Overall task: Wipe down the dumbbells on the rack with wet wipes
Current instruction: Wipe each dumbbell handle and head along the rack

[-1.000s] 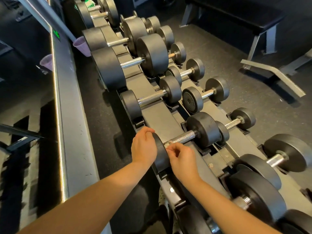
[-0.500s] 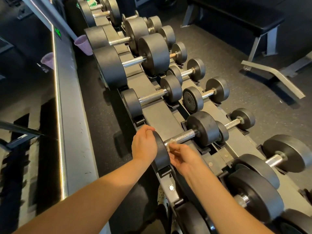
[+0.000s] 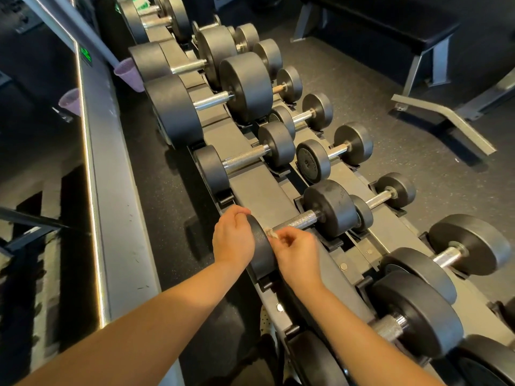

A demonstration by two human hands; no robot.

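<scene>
Rolled back over since half a second ago, the right hand [image 3: 298,254] is now seen knuckles-up, its fingers pinched on a crumpled white wet wipe [image 3: 270,233]. The wipe is held where the knurled chrome handle [image 3: 296,220] of the dumbbell [image 3: 328,208] meets the near disc [image 3: 260,247]. That round, matte black disc is gripped by the left hand [image 3: 233,238], fingers curled over its rim. Bare grey rack [image 3: 250,188] plate is seen just beyond. A neighbouring dumbbell [image 3: 415,310] is parked close on the right, and a bench [image 3: 390,32] is seen well apart.
</scene>
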